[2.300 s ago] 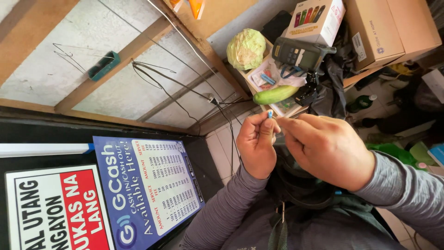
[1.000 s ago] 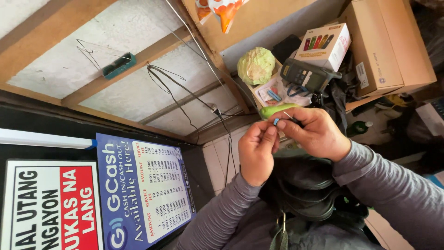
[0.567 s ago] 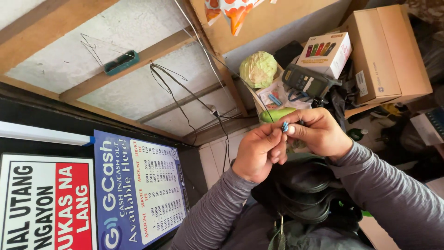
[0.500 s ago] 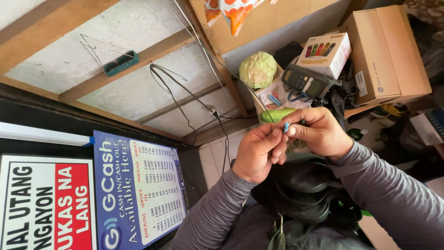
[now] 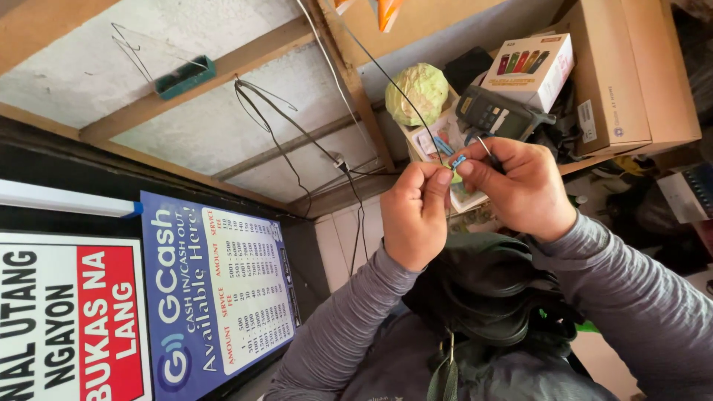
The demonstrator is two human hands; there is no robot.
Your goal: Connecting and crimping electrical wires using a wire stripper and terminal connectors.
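Wooden framing and a pale wall back the scene, with a cluttered shelf at far right. Left hand and right hand meet in mid-air just before the shelf, fingertips nearly touching. Between them sits a small blue piece, pinched by thumb and forefinger of both hands; a thin dark wire runs from it up and left toward the ceiling. Both hands are thus narrowly closed on the piece, the other fingers curled in.

Beyond the hands: a dark handheld meter, a white box printed with coloured bars, a large brown carton, and a crumpled green-yellow ball to the left of the meter. A dark bag lies near, below the wrists. Loose black cables hang on the wall; printed signs stand at near left.

Judgement: work this fine is best done with one hand holding steady while the other makes small movements, and with the wire kept slack so it does not pull the piece free.
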